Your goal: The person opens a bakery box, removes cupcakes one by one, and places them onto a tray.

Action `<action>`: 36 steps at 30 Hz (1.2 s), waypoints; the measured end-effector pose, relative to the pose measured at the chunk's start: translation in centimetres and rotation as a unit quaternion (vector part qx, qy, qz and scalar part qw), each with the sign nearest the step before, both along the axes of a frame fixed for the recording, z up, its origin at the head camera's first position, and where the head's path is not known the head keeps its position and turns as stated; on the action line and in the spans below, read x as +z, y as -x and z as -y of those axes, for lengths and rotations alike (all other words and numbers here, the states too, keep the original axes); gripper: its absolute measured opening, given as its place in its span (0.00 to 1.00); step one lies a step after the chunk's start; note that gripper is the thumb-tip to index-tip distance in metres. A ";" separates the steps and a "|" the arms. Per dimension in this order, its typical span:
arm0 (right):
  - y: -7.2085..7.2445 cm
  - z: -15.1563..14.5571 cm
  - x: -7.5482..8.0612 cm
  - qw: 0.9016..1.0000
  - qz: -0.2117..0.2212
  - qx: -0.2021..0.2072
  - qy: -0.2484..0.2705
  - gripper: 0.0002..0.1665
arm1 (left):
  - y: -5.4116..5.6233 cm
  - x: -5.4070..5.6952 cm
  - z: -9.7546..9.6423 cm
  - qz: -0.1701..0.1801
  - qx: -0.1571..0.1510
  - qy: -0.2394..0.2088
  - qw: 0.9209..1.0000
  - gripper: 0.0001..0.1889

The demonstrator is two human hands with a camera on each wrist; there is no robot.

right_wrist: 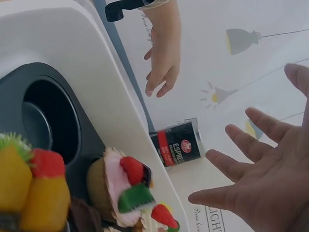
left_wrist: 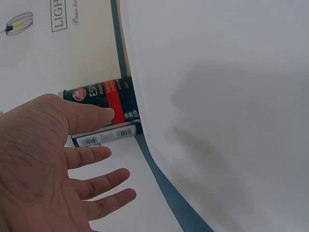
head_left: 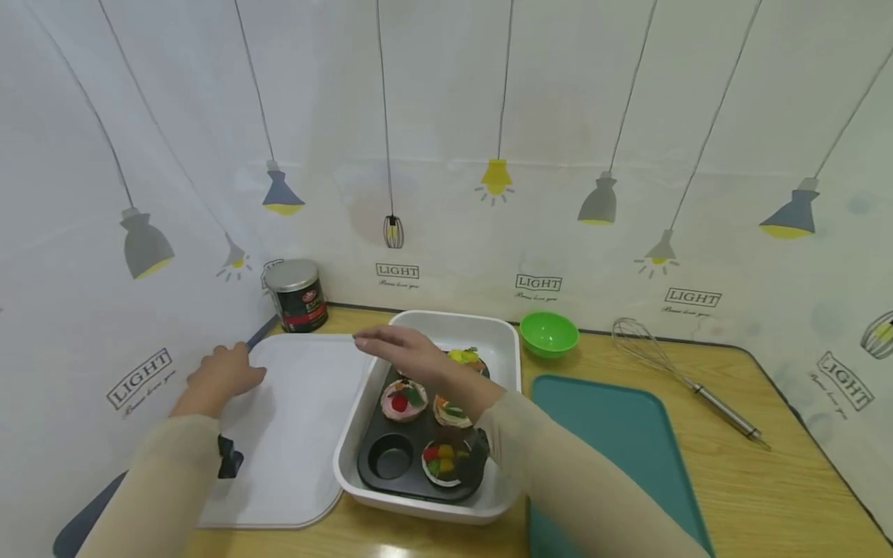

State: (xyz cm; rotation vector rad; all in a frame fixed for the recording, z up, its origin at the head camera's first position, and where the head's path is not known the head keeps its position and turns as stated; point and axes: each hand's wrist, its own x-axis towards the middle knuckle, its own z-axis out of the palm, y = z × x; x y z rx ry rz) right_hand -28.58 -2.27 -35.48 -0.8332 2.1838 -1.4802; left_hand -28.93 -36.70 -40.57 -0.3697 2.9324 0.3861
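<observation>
My left hand (head_left: pixel 219 377) hovers over the left edge of a white rectangular tray (head_left: pixel 300 442), its fingers spread and nothing held. In the left wrist view, an espresso can (left_wrist: pixel 96 94) shows beyond the fingers. My right hand (head_left: pixel 412 354) is stretched out above a deep white pan (head_left: pixel 346 449), palm down to the left and also free of any object. Inside that pan sits a dark muffin tin (head_left: pixel 418 490) with decorated cupcakes. A pink-frosted cupcake (right_wrist: pixel 115 186) carries a red berry; the front-left cup (head_left: pixel 389 457) holds nothing. My right forearm hides part of the tin.
The espresso can also stands at the back left by the wall (head_left: pixel 488 256). Behind the pan's right corner is a green bowl (head_left: pixel 549 335). A teal tray (head_left: pixel 614 434) lies to the right, with a metal whisk (head_left: pixel 687 380) beyond it on the wooden table (head_left: pixel 781 480).
</observation>
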 end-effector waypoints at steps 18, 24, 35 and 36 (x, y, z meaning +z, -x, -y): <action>-1.5 -8.8 -0.5 0.994 -0.007 0.104 -0.033 0.29 | 3.4 1.5 -6.1 -0.045 -0.130 -0.036 0.990 0.37; -2.7 -10.9 -1.8 0.993 -0.022 0.103 -0.050 0.27 | 4.7 0.3 -8.7 -0.092 -0.172 -0.113 0.974 0.34; -4.9 -12.3 -5.2 0.990 -0.089 0.094 -0.058 0.22 | 5.9 -2.0 -13.1 -0.018 -0.196 -0.370 0.908 0.41; -5.1 -12.3 -5.4 0.987 -0.107 0.099 -0.061 0.23 | 5.8 -2.2 -13.3 -0.010 -0.198 -0.378 0.904 0.42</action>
